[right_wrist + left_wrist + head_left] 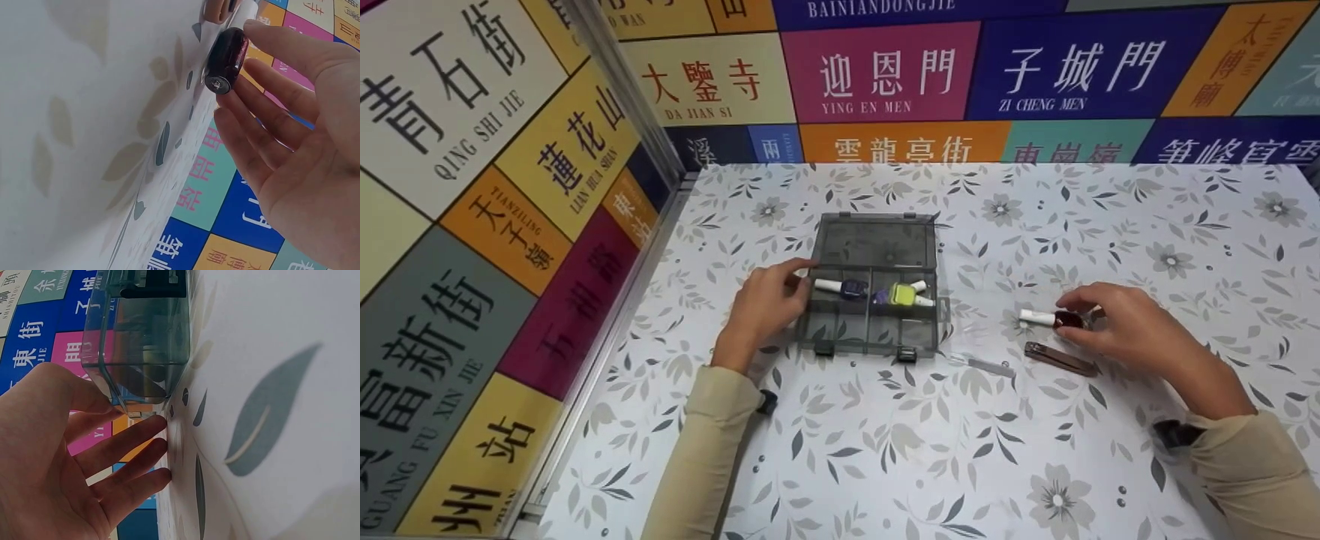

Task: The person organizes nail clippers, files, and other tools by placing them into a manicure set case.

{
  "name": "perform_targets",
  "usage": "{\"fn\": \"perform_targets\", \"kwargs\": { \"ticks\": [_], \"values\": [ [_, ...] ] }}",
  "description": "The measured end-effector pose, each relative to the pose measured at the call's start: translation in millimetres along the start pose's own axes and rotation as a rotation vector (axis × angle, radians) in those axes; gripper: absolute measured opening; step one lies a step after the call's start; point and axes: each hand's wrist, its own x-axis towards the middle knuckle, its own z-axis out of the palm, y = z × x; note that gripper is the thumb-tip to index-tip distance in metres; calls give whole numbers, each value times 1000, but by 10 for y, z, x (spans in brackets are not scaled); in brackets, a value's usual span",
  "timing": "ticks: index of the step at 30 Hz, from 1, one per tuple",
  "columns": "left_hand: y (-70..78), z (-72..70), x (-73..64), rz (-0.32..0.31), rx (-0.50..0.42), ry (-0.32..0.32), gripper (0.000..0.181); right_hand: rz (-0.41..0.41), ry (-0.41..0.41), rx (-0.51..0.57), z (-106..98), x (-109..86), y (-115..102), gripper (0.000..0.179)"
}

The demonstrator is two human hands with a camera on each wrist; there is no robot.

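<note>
A grey translucent divided case [904,331] stands on the table with its lid [877,238] laid back. My left hand [765,304] touches its left side with thumb and forefinger; in the left wrist view the other fingers [132,444] are extended loosely. Inside lie a dark blue nail polish bottle [853,289] with a white cap, a yellow-green one [901,294] and something purple [880,297], partly covered. My right hand [1132,326] pinches a dark red nail polish bottle [228,53] between thumb and fingers, low over the table; whether it touches the surface cannot be told.
Brown nail clippers [1061,359] lie just below the red bottle. A slim silvery tool [986,366] with a clear end lies between them and the case. Sign-printed walls border the floral-covered table [1057,495] at the left and back.
</note>
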Motion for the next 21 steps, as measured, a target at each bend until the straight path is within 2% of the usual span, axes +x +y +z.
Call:
{"fn": "perform_targets", "kwargs": {
  "ticks": [6,11,21],
  "values": [
    [3,0,6,-7,2,-1,39,27,-48,21,17,-12,53,40],
    [7,-5,6,-17,5,-6,38,22,-53,22,32,-16,67,46],
    [11,-1,2,-12,3,0,38,21,-36,22,49,-22,78,41]
  ]
}}
